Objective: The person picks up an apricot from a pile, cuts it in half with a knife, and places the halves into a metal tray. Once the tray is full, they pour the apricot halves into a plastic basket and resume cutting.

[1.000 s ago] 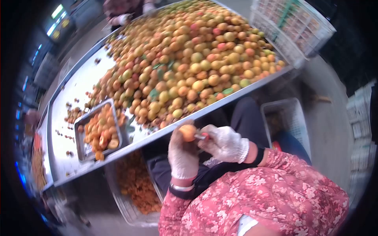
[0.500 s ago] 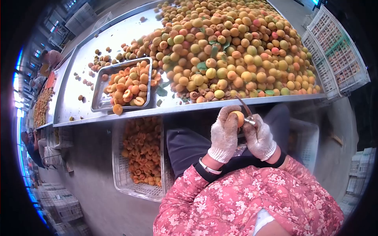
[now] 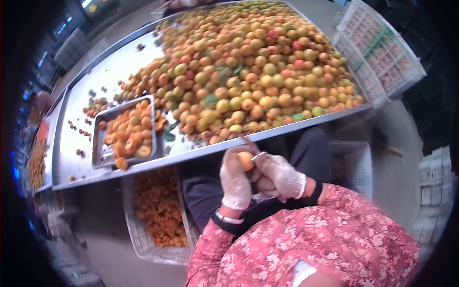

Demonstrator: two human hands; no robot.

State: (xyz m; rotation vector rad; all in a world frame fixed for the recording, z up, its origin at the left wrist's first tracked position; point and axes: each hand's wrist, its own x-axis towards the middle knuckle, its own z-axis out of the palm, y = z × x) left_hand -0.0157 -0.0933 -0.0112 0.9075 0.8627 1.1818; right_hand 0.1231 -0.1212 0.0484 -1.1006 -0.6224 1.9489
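Note:
In a white knitted glove, my left hand [image 3: 234, 176] is closed around an orange apricot [image 3: 245, 161]. My right hand [image 3: 279, 176], gloved the same way, grips a small knife [image 3: 248, 142] whose dark, curved blade points up past the fruit. A shiny metal part of the knife touches or nearly touches the apricot; blur hides the exact contact. Both hands are close together in front of the table's near edge. Beyond them lies a big heap of whole apricots [image 3: 267, 81]. To the left, a metal tray [image 3: 98, 155] holds halved apricots [image 3: 131, 131].
The metal table [image 3: 76, 115] has a raised rim. Below it, a white plastic crate [image 3: 136, 246] of apricot halves stands left of my legs, another crate [image 3: 366, 167] to the right. A white crate [image 3: 382, 62] leans at the table's right end. Someone's hands show at the far edge.
The view has turned and blurred, so the table appears shifted left. My right hand has rolled over the apricot, and the knife's metal part has moved across its upper side.

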